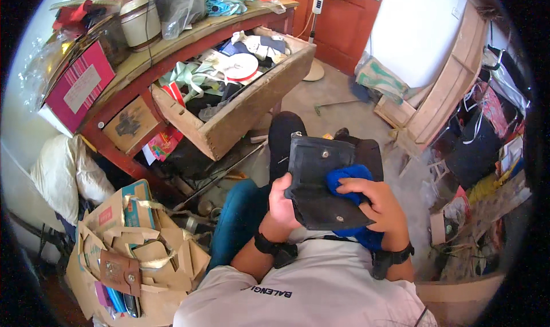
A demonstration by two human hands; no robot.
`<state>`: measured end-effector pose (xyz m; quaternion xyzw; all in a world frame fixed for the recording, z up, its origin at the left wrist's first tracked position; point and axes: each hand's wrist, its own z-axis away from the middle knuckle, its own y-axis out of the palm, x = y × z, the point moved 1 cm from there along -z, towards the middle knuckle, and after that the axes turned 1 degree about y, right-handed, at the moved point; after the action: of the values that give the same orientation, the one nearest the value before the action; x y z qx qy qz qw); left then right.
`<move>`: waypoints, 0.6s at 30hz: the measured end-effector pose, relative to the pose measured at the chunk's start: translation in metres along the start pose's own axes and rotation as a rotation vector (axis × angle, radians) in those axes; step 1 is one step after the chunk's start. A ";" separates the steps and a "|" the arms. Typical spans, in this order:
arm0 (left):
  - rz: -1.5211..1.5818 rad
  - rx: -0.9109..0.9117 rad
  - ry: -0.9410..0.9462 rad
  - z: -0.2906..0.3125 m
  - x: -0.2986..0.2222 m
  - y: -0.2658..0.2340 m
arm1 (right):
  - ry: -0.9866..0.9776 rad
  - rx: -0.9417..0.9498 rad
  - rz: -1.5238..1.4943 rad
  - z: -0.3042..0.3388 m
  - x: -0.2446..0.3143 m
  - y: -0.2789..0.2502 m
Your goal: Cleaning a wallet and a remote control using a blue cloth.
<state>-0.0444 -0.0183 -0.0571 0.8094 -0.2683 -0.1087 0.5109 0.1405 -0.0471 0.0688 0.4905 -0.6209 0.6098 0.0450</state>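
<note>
A black wallet point(321, 181) lies unfolded above my lap, with a metal snap on its upper flap and another on its lower one. My left hand point(282, 202) grips the wallet along its left edge, the thumb on the near face and the other fingers hidden behind. In my right hand point(375, 201) is a bunched blue cloth point(347, 181), pressed against the right part of the wallet's inner face. More of this cloth hangs below the wallet's lower edge.
To the left, a pulled-out wooden drawer point(252, 98) overflows with ribbons and fabric. A cardboard box point(137, 241) at lower left bears a brown wallet point(120, 274). A wooden frame point(441, 92) leans at the right beside piled clutter. A standing fan point(317, 6) is near the red door point(349, 29).
</note>
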 end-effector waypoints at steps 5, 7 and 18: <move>-0.143 -0.172 -0.045 -0.009 0.009 -0.008 | 0.014 -0.060 0.039 0.016 -0.004 -0.005; -0.151 -0.132 -0.065 -0.017 0.013 -0.003 | 0.125 -0.210 -0.098 0.030 -0.008 -0.013; -0.524 -0.169 -0.253 -0.029 0.021 0.006 | -0.056 -0.478 0.491 0.050 0.031 -0.039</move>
<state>-0.0153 -0.0094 -0.0362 0.7857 -0.1017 -0.3587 0.4937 0.1769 -0.0954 0.1044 0.3184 -0.8467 0.4262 -0.0065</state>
